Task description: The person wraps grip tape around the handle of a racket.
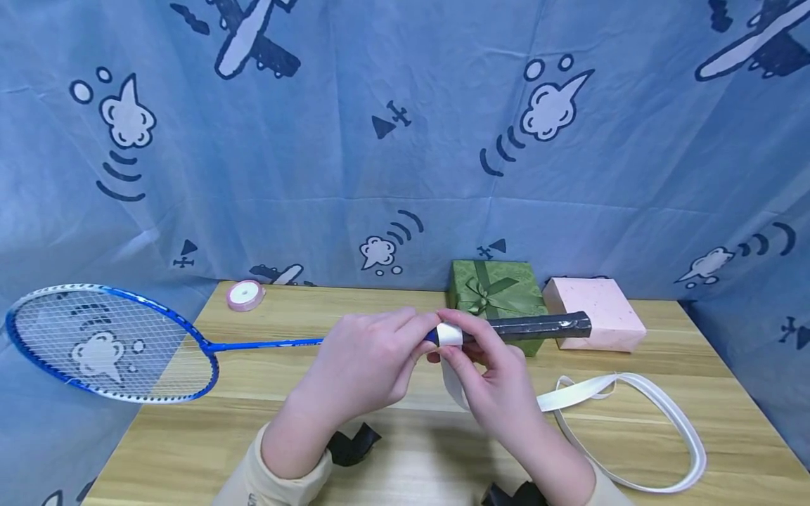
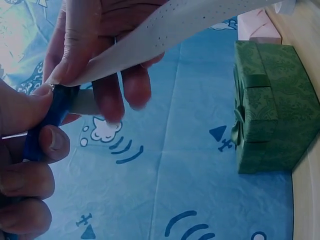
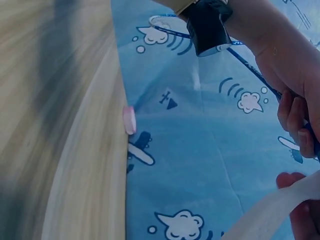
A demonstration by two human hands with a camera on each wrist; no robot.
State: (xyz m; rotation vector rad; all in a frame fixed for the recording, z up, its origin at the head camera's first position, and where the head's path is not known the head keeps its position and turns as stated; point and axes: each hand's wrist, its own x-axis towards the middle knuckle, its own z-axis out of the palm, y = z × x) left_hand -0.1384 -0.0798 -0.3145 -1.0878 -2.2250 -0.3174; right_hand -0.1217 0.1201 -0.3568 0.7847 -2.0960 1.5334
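A blue badminton racket (image 1: 266,345) is held up level over the table, its strung head out to the left and its black handle (image 1: 538,327) pointing right. My left hand (image 1: 373,358) curls its fingers round the blue cone just above the handle. Right beside it, my right hand (image 1: 490,365) pinches white perforated grip tape (image 2: 150,40) against the handle's upper end, where a short band of it wraps round. From the right fingers the tape hangs down and runs to a loose loop (image 1: 690,436) on the table at the right.
Behind the handle stand a green gift box (image 1: 500,281) with a bow and a pink box (image 1: 601,309). A pink ribbon spool (image 1: 245,295) lies at the table's back left. The wooden table (image 1: 190,450) ends at a blue patterned curtain (image 1: 316,140).
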